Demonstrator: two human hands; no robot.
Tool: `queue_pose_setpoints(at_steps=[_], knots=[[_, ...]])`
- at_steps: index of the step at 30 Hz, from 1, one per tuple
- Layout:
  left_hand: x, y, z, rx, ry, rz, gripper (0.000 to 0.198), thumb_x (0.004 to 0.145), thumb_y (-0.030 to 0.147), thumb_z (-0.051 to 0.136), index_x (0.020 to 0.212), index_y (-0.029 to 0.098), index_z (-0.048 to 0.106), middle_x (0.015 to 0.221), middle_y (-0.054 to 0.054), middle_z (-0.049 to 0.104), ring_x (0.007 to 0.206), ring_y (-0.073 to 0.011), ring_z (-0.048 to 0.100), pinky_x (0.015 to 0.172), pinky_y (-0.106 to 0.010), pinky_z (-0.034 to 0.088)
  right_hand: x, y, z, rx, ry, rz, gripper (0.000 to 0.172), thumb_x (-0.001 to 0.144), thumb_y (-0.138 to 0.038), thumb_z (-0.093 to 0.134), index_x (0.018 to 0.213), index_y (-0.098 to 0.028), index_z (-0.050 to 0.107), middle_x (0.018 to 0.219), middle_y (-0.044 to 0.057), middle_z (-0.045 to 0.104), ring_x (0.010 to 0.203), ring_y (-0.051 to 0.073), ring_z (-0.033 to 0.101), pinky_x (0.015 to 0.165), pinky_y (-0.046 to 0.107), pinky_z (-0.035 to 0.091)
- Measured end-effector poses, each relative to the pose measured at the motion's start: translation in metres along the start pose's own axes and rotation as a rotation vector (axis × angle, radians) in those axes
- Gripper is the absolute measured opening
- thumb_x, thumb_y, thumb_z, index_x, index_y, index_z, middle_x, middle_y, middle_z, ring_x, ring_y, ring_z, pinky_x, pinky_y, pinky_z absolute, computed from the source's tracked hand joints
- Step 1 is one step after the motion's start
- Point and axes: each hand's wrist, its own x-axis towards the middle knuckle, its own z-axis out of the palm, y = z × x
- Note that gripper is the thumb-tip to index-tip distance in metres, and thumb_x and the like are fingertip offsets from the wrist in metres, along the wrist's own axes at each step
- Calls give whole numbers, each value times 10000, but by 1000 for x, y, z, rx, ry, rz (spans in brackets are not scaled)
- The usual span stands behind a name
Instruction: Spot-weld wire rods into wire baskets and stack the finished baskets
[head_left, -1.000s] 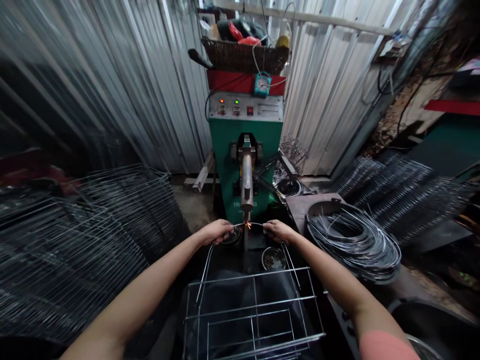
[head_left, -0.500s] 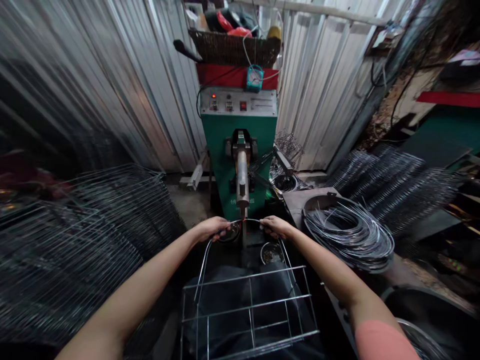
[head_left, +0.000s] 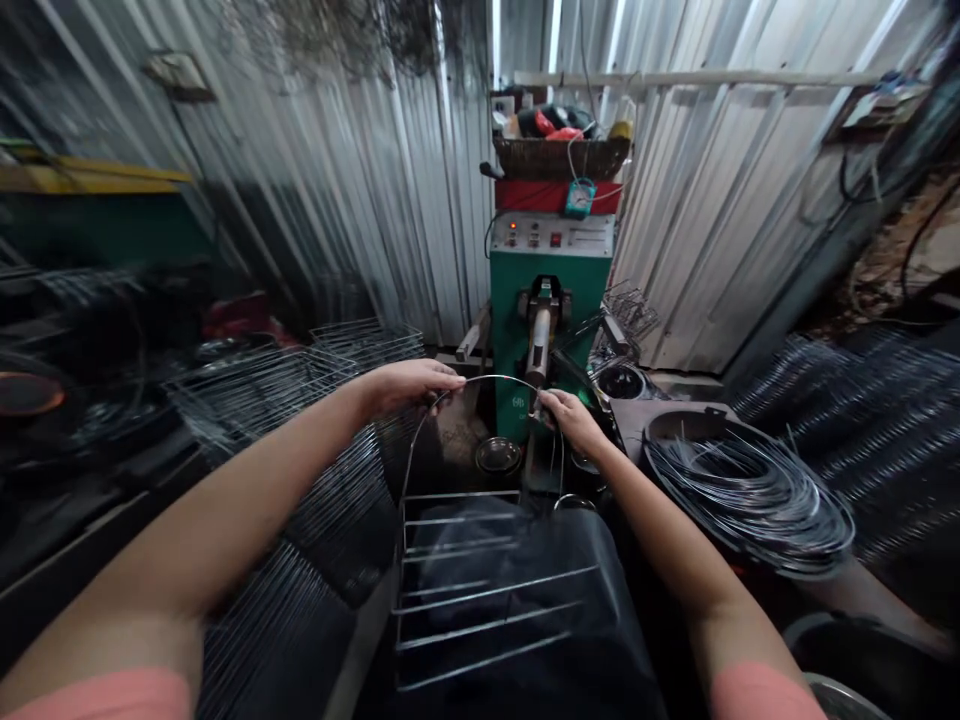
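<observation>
A curved metal wire arches between my two hands, with a small reddish spot near its middle. My left hand is closed on its left side, and my right hand pinches its right end. Below hangs a wire rack of thin crossing rods, which seems joined to the wire; dark sheeting lies beneath it. Just beyond my right hand is the metal electrode arm of a green spot-welding machine. The fingertips of both hands are partly hidden.
Stacked wire racks fill the left side. To the right, a coil of cut wires lies in a round tub, with dark wire bundles behind. A round dish sits below the machine. A basket rests on top of it.
Both hands have lifted the wire up and to the left, off the electrode tip. The rack has swung and tilted with it. My view has turned left.
</observation>
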Motion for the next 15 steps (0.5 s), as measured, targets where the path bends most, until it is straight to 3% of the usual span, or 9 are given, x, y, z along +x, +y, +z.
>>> queue_pose_setpoints(at_steps=[2, 4, 5, 7, 9, 11, 13, 15], knots=[[-36, 8, 5, 62, 18, 83, 304, 679, 435, 643, 781, 150, 616, 561, -15, 587, 504, -132, 542, 452, -221, 401, -14, -9, 2, -67, 1, -149, 335, 808, -471, 481, 658, -171, 474, 559, -49, 422, 488, 74, 386, 472, 191, 329], [-68, -1, 4, 93, 64, 176, 323, 676, 384, 664, 926, 181, 640, 755, -46, 668, 724, -178, 613, 601, -250, 474, -30, -15, 0, -171, 51, -278, 315, 840, -445, 445, 681, -175, 484, 589, -42, 427, 535, 87, 398, 520, 202, 344], [-79, -15, 1, 65, 112, 230, 370, 665, 357, 682, 997, 206, 627, 889, -54, 678, 866, -197, 609, 698, -264, 484, -37, -15, -1, -221, 95, -329, 305, 853, -432, 432, 697, -178, 491, 600, -39, 428, 552, 92, 400, 538, 207, 346], [-90, -62, -3, -112, 263, 311, 438, 675, 356, 677, 1082, 224, 584, 1061, -62, 644, 1034, -214, 560, 830, -302, 466, -49, -13, -3, -281, 206, -402, 292, 869, -422, 417, 722, -183, 498, 619, -34, 426, 568, 98, 395, 557, 215, 345], [-84, -128, -1, -354, 441, 251, 442, 691, 395, 650, 1078, 196, 568, 1049, -77, 643, 1021, -229, 573, 843, -358, 473, -55, -9, -6, -274, 316, -428, 304, 875, -437, 407, 721, -188, 489, 626, -29, 421, 571, 104, 390, 559, 221, 346], [-63, -195, 14, -517, 499, 53, 432, 661, 370, 683, 1023, 161, 574, 958, -94, 662, 972, -239, 601, 830, -380, 477, -55, -5, -10, -210, 405, -408, 330, 875, -469, 392, 710, -194, 469, 620, -26, 414, 565, 108, 389, 542, 222, 348], [-34, -245, 40, -724, 389, -51, 407, 735, 404, 606, 1040, 138, 565, 1007, -135, 651, 1010, -252, 588, 854, -409, 461, -55, -2, -16, -136, 459, -369, 356, 873, -500, 378, 694, -200, 446, 609, -24, 406, 554, 110, 390, 518, 219, 346], [-2, -271, 72, -917, 239, -120, 469, 806, 489, 476, 1068, 108, 554, 1046, -167, 636, 1021, -254, 585, 869, -412, 452, -57, 0, -22, -96, 456, -325, 377, 867, -524, 370, 677, -204, 425, 600, -26, 395, 539, 107, 383, 499, 215, 340]])
